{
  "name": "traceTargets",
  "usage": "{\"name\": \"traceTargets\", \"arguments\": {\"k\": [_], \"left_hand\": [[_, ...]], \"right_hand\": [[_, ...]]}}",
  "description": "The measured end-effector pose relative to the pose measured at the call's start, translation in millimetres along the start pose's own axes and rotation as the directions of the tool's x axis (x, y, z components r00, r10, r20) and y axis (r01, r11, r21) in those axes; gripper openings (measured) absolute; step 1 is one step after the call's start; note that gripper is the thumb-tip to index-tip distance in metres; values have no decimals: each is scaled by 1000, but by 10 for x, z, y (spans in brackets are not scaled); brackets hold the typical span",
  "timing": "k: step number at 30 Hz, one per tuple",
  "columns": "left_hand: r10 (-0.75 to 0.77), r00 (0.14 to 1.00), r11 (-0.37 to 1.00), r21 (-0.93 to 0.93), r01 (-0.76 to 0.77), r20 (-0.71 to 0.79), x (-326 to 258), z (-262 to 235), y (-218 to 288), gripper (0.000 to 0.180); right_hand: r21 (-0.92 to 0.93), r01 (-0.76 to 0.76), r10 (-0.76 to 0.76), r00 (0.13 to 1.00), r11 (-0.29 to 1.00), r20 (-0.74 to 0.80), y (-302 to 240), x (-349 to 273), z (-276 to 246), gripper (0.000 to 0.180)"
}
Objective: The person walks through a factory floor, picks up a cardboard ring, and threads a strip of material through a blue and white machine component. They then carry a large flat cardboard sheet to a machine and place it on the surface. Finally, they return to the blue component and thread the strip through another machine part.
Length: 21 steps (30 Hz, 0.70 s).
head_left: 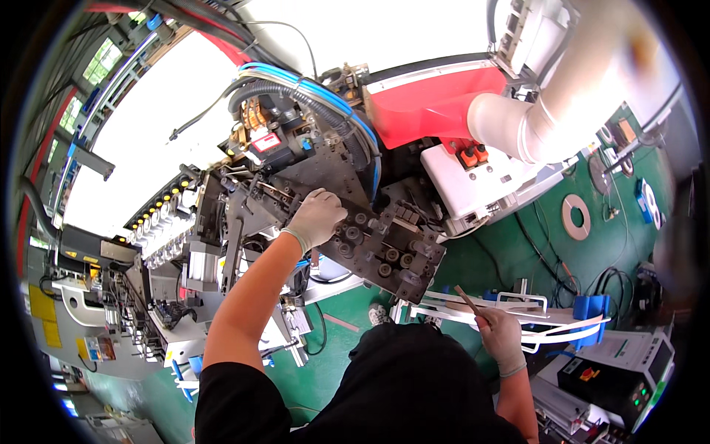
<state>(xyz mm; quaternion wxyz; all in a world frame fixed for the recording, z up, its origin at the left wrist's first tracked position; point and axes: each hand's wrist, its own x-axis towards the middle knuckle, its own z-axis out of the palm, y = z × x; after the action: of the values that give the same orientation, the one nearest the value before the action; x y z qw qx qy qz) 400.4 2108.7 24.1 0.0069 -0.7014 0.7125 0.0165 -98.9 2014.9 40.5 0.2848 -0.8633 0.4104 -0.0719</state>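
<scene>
My left hand [318,218], in a pale glove, reaches out to the machine. Its fingers are closed and rest at the left end of a dark metal roller plate [388,250]; whatever they grip is hidden under the hand. Several round rollers and small blocks are mounted on this plate. Lower right, my gloved right hand [503,339] is closed around a thin, flat, brownish strip [466,300], which sticks out up and to the left. Pale guide rails [551,325] run just beside and behind that hand.
A red cover [429,107] and a large white pipe [510,122] rise beyond the plate. Blue hoses [325,87] arch over the machinery. A black control box [603,388] with a red-and-yellow switch stands at lower right. Cables and a pale ring [576,217] lie on the green floor.
</scene>
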Motion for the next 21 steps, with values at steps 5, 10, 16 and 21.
{"name": "traceTargets", "arguments": {"k": [5,10,16,21], "left_hand": [[145,989,981,126,-145,11,34,0,-181,10],[117,992,986,127,-111,-40,14,-43,-253,11],[117,991,988,-93,-123,-65,47,83,-107,11],[19,997,990,137,-29,71,-23,-28,-302,12]], "right_hand": [[0,-34,34,999,999,10,161,-183,82,23],[-46,-102,104,994,994,23,177,-262,31,22],[-69,-71,74,997,995,35,188,-228,91,22],[-33,-34,34,999,999,-2,213,-156,89,19]]}}
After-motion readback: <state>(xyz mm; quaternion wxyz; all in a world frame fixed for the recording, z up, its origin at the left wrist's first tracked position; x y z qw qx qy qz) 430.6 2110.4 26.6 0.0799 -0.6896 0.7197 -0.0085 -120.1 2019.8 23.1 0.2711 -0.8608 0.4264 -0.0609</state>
